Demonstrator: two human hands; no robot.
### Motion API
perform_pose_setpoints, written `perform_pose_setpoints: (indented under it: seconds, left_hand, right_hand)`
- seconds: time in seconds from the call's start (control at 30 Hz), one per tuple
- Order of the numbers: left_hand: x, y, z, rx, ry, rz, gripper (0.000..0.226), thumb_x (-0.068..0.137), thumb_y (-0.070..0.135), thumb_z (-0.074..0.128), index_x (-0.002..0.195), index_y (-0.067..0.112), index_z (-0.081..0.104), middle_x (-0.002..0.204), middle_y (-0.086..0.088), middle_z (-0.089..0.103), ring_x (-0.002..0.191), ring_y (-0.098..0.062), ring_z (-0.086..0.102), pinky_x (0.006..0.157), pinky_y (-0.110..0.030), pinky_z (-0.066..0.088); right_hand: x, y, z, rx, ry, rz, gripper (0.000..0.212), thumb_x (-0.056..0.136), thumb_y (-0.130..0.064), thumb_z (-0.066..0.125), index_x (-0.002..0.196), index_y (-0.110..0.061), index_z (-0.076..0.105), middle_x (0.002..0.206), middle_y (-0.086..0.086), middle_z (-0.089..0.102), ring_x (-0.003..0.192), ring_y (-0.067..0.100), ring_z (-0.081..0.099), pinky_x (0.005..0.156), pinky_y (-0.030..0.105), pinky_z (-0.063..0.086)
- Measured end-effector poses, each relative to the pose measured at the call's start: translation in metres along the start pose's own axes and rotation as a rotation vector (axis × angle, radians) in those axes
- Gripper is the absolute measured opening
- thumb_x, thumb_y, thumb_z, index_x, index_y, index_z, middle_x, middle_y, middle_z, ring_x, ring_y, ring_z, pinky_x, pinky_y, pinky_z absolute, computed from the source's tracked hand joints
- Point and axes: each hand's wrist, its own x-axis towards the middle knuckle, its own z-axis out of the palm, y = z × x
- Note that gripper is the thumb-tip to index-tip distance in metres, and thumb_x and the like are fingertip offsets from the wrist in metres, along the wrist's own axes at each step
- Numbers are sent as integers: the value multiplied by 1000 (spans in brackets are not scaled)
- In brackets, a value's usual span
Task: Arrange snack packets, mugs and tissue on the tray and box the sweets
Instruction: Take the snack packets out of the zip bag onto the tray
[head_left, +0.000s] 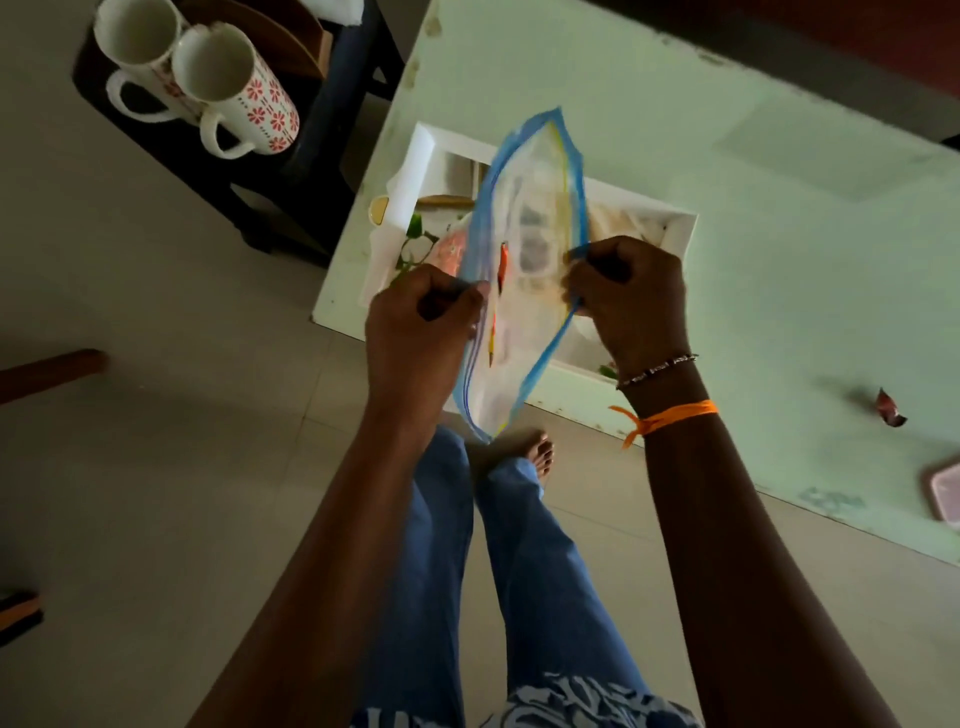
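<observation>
Pinching opposite lips of the zip bag (524, 249), the left hand (421, 322) and right hand (628, 296) held it above the tray (680, 234); tilting might spill contents past the counter (779, 208) edge.

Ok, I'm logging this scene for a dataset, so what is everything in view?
zip bag: one, clear with blue rim, held open above the tray
tray: one, white, on the table
table: one, pale green
mugs: two, white with red flowers, on a dark stool
wrapper: one, reddish, on the table
lid: one, pink, right edge
left hand: grips the bag's left rim
right hand: grips the bag's right rim
</observation>
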Motion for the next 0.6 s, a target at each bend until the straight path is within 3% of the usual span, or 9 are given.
perform_pose_setpoints:
  seconds: [0.1, 0.2, 0.33, 0.47, 0.6]
  left_hand:
    - [-3, 2, -17, 55, 149, 131, 16, 79, 28, 67, 67, 27, 57, 62, 16, 61, 55, 4, 60, 55, -8, 45]
    - [-5, 4, -31, 107, 198, 185, 13, 80, 28, 67, 75, 20, 59, 66, 20, 59, 58, 10, 60, 55, -1, 43]
    - [-9, 4, -39, 170, 219, 210, 14, 81, 26, 68, 75, 17, 60, 64, 17, 57, 56, 8, 60, 56, 1, 42]
    - [-19, 6, -44, 159, 218, 276, 14, 83, 22, 67, 75, 17, 56, 66, 23, 54, 60, 16, 58, 57, 0, 41]
    - [-34, 9, -52, 169, 240, 367, 14, 85, 19, 65, 75, 12, 58, 70, 5, 61, 64, 2, 61, 58, -6, 46]
  right_hand:
    - [-6, 0, -18, -347, 149, -129, 20, 70, -7, 62, 88, -10, 69, 70, 1, 60, 68, 15, 55, 60, 19, 34]
    - [-21, -19, -19, -402, 207, -274, 23, 68, -2, 58, 88, -12, 62, 74, -1, 55, 66, 13, 50, 56, 18, 32]
    - [-38, -43, 16, -445, -36, -505, 15, 75, -5, 55, 84, -9, 66, 83, 9, 68, 76, 21, 60, 70, 26, 42]
    - [-11, -44, 70, -741, -449, -294, 28, 85, -19, 56, 106, -1, 60, 113, 21, 63, 108, 38, 57, 86, 37, 46]
    - [7, -42, 109, -749, -444, -79, 43, 83, -17, 60, 123, -3, 50, 131, 20, 53, 122, 37, 50, 97, 39, 45]
